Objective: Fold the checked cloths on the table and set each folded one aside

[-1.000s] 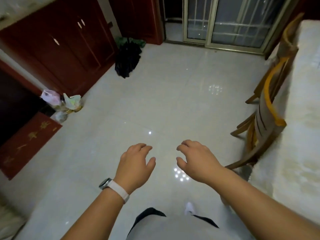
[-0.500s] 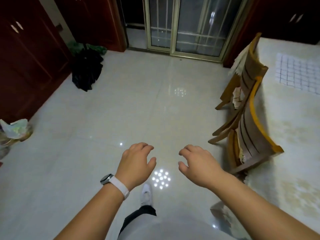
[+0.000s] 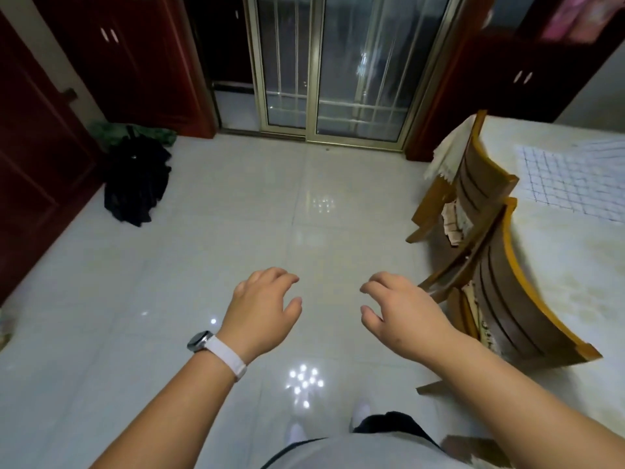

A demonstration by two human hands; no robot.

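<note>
A white cloth with a blue check [image 3: 575, 177] lies flat on the table [image 3: 568, 265] at the right, covered in a pale tablecloth. My left hand [image 3: 262, 309], with a white watch at the wrist, and my right hand [image 3: 402, 316] hover side by side over the tiled floor, left of the table. Both have loosely curled fingers and hold nothing. Neither hand touches the cloth or the table.
Two wooden chairs [image 3: 507, 282] [image 3: 470, 184] are pushed in along the table's left edge, between my hands and the cloth. A black bag [image 3: 137, 184] lies on the floor at the back left by red cabinets [image 3: 40, 157]. Sliding glass doors [image 3: 331, 69] stand straight ahead.
The view has swung right, bringing more of the table and the checked cloth into sight. My hands keep the same empty pose in front of me.
</note>
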